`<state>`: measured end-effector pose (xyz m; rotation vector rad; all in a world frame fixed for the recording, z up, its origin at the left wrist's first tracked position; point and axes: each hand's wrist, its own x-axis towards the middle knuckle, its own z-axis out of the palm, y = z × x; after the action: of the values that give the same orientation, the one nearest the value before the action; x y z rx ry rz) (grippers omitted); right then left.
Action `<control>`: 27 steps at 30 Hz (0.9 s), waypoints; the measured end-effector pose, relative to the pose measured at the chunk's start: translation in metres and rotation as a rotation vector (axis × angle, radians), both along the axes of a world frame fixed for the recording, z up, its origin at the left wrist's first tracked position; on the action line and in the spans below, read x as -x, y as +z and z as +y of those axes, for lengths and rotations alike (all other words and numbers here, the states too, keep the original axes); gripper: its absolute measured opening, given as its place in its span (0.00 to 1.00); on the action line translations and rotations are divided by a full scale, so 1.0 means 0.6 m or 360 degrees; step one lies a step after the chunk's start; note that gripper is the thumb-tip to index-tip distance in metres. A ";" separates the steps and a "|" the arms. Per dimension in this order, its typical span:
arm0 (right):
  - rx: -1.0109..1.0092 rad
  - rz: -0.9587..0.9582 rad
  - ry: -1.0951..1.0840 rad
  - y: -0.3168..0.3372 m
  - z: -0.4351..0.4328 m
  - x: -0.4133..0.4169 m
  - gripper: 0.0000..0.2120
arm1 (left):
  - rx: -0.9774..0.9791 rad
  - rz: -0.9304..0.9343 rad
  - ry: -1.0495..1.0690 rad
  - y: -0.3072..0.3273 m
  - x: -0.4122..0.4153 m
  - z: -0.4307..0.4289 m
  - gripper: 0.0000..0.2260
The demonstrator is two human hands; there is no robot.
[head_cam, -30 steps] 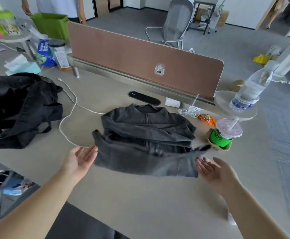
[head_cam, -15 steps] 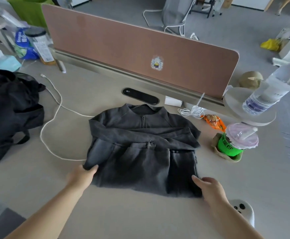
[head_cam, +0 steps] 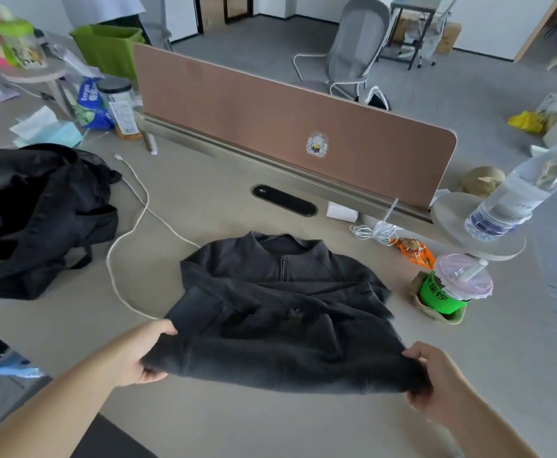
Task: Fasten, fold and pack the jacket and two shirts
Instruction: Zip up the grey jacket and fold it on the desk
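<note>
Fingers of the left hand (head_cam: 138,355) and right hand (head_cam: 436,381) pinch the near corners of the dark jacket (head_cam: 270,285).

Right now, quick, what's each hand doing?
Left hand: grips the jacket at its near left corner.
Right hand: grips the jacket at its near right corner.

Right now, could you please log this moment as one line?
step: fold dark grey jacket | left hand: grips near-left corner | right hand: grips near-right corner
</note>
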<state>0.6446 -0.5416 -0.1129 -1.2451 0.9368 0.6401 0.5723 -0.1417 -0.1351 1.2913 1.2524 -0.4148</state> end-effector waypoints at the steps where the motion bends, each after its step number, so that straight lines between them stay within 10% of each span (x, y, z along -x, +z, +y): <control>1: -0.0026 0.0000 -0.0030 0.021 0.004 -0.006 0.04 | 0.0061 -0.0030 0.0030 0.018 0.002 0.002 0.07; 8: -0.0320 -0.0488 -0.0560 0.058 0.065 -0.127 0.10 | 0.0383 -0.0952 0.0473 0.104 -0.119 -0.015 0.13; 13: 0.0853 -0.0927 0.0545 -0.011 0.134 -0.106 0.12 | -0.0601 -0.0721 -0.0284 0.044 -0.174 -0.106 0.15; 19: 0.1373 -0.1333 0.1244 -0.099 0.199 -0.142 0.15 | -0.1593 -0.0449 -0.1453 -0.043 -0.245 -0.179 0.23; 27: 0.1904 -0.1159 0.2026 -0.208 0.169 -0.214 0.35 | -0.1703 -0.0075 -0.1789 -0.165 -0.242 -0.102 0.32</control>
<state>0.7733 -0.4404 -0.2374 -2.9253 -0.3608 0.4303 0.7177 -0.2032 -0.2339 2.8909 0.5277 -0.4808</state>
